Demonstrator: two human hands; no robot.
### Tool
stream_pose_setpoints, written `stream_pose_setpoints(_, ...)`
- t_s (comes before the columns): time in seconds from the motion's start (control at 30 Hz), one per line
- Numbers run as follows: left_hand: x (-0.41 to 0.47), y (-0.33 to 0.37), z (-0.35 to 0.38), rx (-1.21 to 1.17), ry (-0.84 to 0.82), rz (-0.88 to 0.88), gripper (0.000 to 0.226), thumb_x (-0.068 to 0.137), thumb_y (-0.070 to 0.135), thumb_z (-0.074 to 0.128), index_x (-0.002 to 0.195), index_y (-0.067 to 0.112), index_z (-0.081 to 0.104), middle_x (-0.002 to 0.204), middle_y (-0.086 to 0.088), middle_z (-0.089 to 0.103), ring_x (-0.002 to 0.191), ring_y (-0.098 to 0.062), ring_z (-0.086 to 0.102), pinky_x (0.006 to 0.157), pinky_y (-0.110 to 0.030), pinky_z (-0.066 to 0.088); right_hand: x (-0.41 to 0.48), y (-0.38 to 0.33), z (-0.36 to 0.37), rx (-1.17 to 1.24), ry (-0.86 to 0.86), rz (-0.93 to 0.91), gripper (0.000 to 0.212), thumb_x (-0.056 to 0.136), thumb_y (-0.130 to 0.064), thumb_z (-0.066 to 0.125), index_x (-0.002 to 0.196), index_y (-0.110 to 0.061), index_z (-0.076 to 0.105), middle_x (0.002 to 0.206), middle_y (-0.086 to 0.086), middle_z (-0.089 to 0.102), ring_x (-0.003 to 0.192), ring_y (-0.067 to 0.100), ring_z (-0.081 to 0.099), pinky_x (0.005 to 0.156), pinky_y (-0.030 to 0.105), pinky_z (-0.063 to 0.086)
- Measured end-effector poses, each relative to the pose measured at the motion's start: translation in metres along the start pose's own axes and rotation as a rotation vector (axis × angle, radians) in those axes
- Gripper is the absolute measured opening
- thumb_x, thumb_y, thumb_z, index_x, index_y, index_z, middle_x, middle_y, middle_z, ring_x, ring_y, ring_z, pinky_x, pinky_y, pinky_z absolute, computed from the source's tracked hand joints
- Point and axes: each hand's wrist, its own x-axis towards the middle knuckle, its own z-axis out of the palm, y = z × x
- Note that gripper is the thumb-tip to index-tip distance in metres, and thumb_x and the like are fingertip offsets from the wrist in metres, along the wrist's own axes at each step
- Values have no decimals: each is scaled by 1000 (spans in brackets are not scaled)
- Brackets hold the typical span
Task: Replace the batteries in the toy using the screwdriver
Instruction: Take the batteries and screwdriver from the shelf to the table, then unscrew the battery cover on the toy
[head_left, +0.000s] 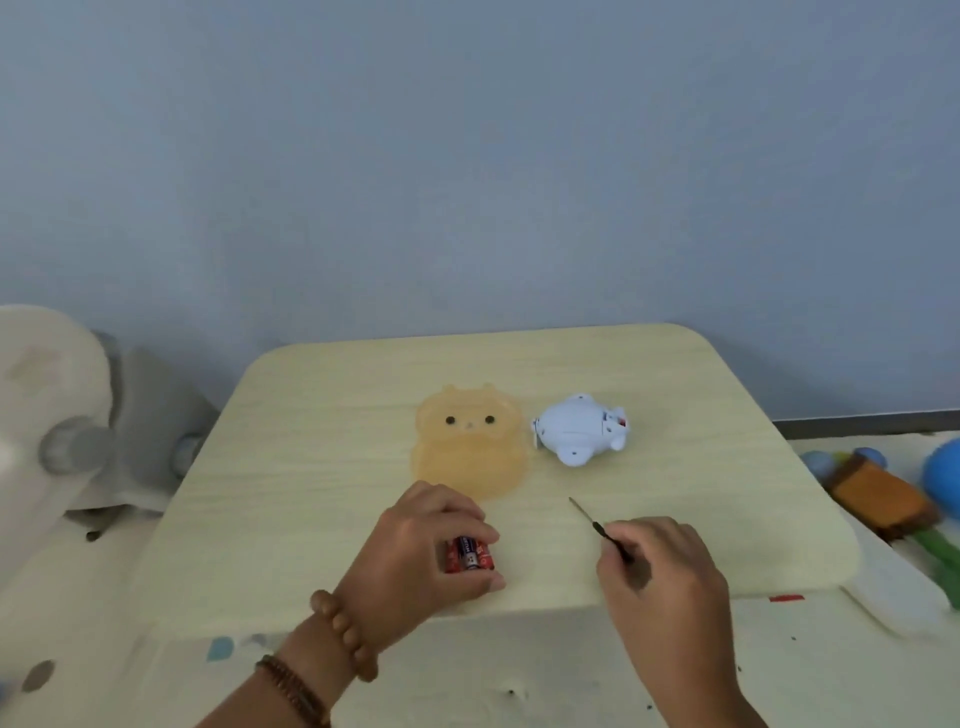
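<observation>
A pale blue plastic toy lies on the light wooden table, right of centre, with a red and white part showing at its right end. My left hand curls over red batteries near the table's front edge. My right hand pinches a thin dark screwdriver whose tip points up and left, a short way in front of the toy and apart from it.
A translucent orange animal-shaped tray lies left of the toy. Soft toys, a blue ball and a brown block sit off the table's right side. A white and grey object stands at the left.
</observation>
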Motion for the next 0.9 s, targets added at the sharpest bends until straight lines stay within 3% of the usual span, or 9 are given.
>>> stream_pose_setpoints(0.17,-1,-9,8,19,-8,54,39,73,59,77,103,35,76,110,22,62,109,-1,53,92,-19,48,6,8,7,-41,-32,-49,21,69,5,83,79,-11,73,73,-2,64,71,26,56,67,27,41)
stream_pose_setpoints(0.27,2,-11,9,67,-31,114,42,77,65,71,105,34,75,113,18,61,108,-2,52,90,-21,49,5,11,10,-44,2,-119,5,81,-5,70,78,-8,72,74,0,63,72,27,55,68,27,41)
stream_pose_setpoints(0.43,11,-12,6,162,-62,236,44,80,65,70,102,28,74,111,6,64,102,-10,58,83,-27,52,9,18,17,-39,94,-217,26,85,-20,58,70,-6,73,72,6,67,72,25,52,68,25,43)
stream_pose_setpoints(0.57,8,-18,9,187,-48,261,43,81,64,71,103,27,74,114,3,67,102,-13,61,80,-29,53,15,17,17,-43,55,-207,26,83,-21,58,66,-8,74,69,6,69,72,24,50,65,24,42)
stream_pose_setpoints(0.73,14,-20,9,253,-52,305,42,81,62,71,102,25,75,114,-1,70,101,-16,63,79,-28,51,22,19,14,-100,-26,-230,25,79,-23,59,63,-11,74,68,4,69,57,31,62,59,27,40)
stream_pose_setpoints(0.9,15,-19,6,261,-66,308,39,84,63,68,97,27,75,109,-1,70,97,-15,63,73,-28,51,29,18,10,-133,-113,-236,25,78,-27,57,62,-16,73,65,1,67,68,17,52,59,26,40)
